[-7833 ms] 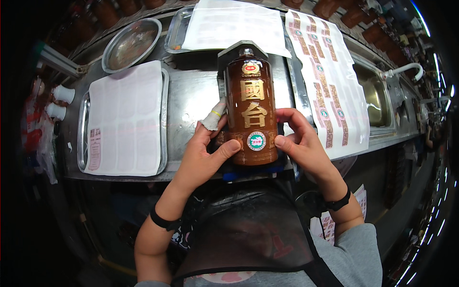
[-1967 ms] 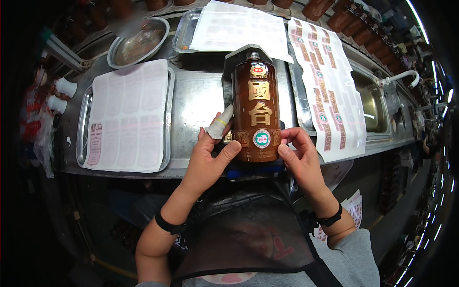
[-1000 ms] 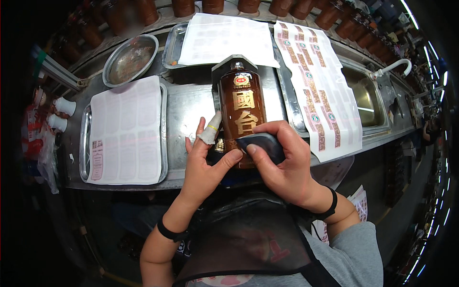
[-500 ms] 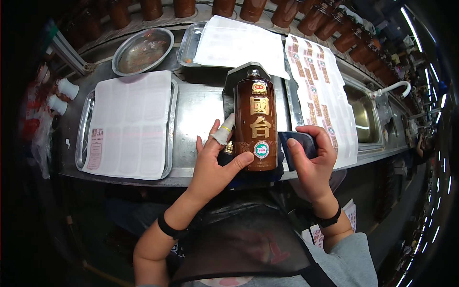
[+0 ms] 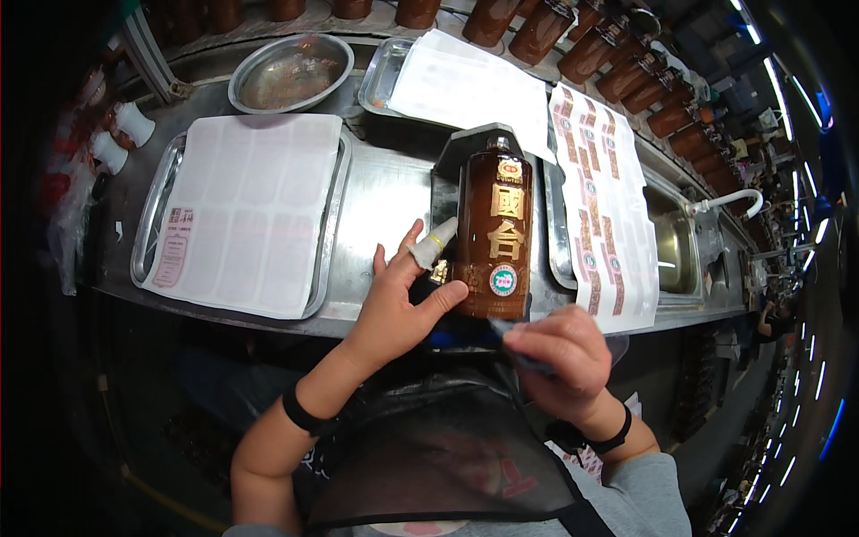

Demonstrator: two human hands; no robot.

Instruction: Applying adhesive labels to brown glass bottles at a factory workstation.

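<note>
A brown glazed bottle (image 5: 488,268) with gold raised characters and a round green-and-white label lies on its back in a dark cradle (image 5: 445,179), neck pointing away from me. My left hand (image 5: 394,300) is at the bottle's lower left side, fingers spread and thumb against its edge. One finger wears a white wrap (image 5: 433,243) with a yellow band. Close by the bottle's base, my right hand (image 5: 565,356) is closed on a dark blue cloth (image 5: 530,358), partly hidden by the fingers and blurred by motion.
Left of the bottle, a metal tray (image 5: 333,215) carries a pale sheet (image 5: 250,215). Behind are a round metal bowl (image 5: 240,92) and another tray with white sheets (image 5: 465,89). Label sheets (image 5: 595,206) lie at right, beside a sink (image 5: 676,242) with a white faucet (image 5: 729,200). Brown bottles line the back.
My right hand has moved with the cloth from the bottle's right side down to near its base. The left hand stays beside the bottle; the whole view has shifted slightly.
</note>
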